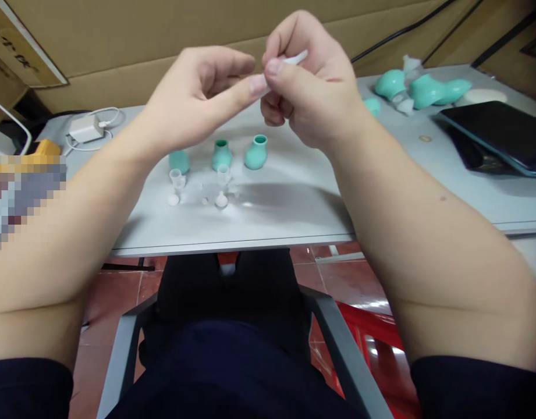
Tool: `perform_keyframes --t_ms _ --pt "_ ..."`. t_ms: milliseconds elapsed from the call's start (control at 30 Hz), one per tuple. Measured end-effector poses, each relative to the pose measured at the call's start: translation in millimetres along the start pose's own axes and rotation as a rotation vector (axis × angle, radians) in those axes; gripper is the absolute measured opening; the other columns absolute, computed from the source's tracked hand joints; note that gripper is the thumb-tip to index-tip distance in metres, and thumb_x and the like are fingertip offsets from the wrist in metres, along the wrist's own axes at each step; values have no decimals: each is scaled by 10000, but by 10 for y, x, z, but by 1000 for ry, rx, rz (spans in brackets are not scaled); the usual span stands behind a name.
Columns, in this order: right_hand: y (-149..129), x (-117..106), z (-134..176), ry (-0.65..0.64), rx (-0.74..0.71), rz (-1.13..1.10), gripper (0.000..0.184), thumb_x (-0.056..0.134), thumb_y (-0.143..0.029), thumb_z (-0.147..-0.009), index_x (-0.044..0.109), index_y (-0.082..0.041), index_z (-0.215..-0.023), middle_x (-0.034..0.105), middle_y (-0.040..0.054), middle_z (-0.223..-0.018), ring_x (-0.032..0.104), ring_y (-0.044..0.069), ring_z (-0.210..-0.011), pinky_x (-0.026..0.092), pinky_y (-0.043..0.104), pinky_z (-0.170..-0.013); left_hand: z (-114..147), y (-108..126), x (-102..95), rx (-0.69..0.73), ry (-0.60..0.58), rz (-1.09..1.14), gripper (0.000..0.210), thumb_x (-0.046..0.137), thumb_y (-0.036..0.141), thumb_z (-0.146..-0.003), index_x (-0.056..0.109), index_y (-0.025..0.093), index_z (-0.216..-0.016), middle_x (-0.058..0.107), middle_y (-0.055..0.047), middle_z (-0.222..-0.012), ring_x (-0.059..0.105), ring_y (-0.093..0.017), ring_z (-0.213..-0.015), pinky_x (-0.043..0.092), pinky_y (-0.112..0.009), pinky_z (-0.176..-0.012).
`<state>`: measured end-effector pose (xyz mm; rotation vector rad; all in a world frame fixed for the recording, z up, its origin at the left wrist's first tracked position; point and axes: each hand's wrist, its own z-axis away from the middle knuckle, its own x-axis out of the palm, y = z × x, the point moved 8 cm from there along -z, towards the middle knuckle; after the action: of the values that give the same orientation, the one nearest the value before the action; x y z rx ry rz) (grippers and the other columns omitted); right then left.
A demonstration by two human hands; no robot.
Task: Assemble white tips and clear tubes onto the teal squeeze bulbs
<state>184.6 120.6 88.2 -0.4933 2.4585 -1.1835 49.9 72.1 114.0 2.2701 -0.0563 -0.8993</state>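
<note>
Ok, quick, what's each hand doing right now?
Left hand: partly open, right at the white strip; whether it grips it can't be told.
Right hand: closed, pinching the white strip.

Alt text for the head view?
A person's right hand pinches a slim white piece, with the left hand at its lower end, over a grey table. Three teal bulb-shaped pieces stand there, small clear and white parts before them.

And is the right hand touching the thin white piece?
Touching: the head view shows the right hand pinching the thin white piece under its thumb, one end sticking out beyond.
</note>
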Motion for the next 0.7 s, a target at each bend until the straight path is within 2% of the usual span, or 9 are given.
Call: perform_keyframes --t_ms 67,133,233,333,433,567,633,700 --pt "-78 98 49 -53 -9 51 421 849 -540 -938 555 -242 -977 581 10 -949 452 109 -631 362 333 -568 85 88 -69 49 29 75 176 806 365 -1076 885 244 -1177 873 -33 -1150 823 -220 -1002 682 -383 -901" --pt "-115 170 82 -82 -12 110 448 896 -569 -921 597 -243 -993 601 21 -939 502 127 -673 418 338 -612 186 96 -126 26 89 45 174 871 217 -991 913 249 -1156 879 -23 -1079 840 -222 -944 684 -354 -802" --pt "-143 231 99 -87 -32 137 516 984 -602 -830 639 -229 -921 619 36 -881 571 160 -744 489 353 -675 333 1 -161 -78 168 51 290 910 119 -853 929 264 -1103 875 -16 -1017 855 -246 -901 723 -394 -812" --pt "-143 261 106 -99 2 138 522 1015 -604 -764 661 -235 -869 688 44 -874 642 181 -754 579 378 -694 420 -48 -144 -87 189 42 279 951 198 -800 924 272 -1067 876 -24 -1023 848 -272 -894 721 -435 -807" --pt "-137 265 133 -133 70 176 395 967 -546 -842 720 -245 -909 766 43 -929 736 203 -791 656 395 -738 447 -61 -127 -86 195 -36 238 981 344 -835 904 264 -1046 877 -34 -1041 832 -277 -909 717 -459 -832" --pt "-215 193 159 -90 15 339 366 987 -519 -849 748 -242 -842 752 41 -919 756 200 -831 634 364 -724 453 -86 -102 -102 195 -77 261 987 454 -853 871 243 -954 859 -45 -959 782 -254 -852 665 -453 -764" --pt "-245 170 165 -74 -19 428 372 1004 -536 -838 757 -258 -823 732 32 -890 723 182 -806 607 355 -706 478 -95 -126 -81 236 -70 269 992 437 -832 856 216 -901 834 -72 -896 764 -262 -805 616 -453 -702" --pt "-277 150 170 -62 -49 496 349 993 -559 -854 775 -286 -848 728 26 -890 696 179 -793 594 360 -701 512 -115 -121 -68 225 -89 245 951 407 -878 844 195 -942 830 -99 -940 771 -279 -841 605 -470 -720"
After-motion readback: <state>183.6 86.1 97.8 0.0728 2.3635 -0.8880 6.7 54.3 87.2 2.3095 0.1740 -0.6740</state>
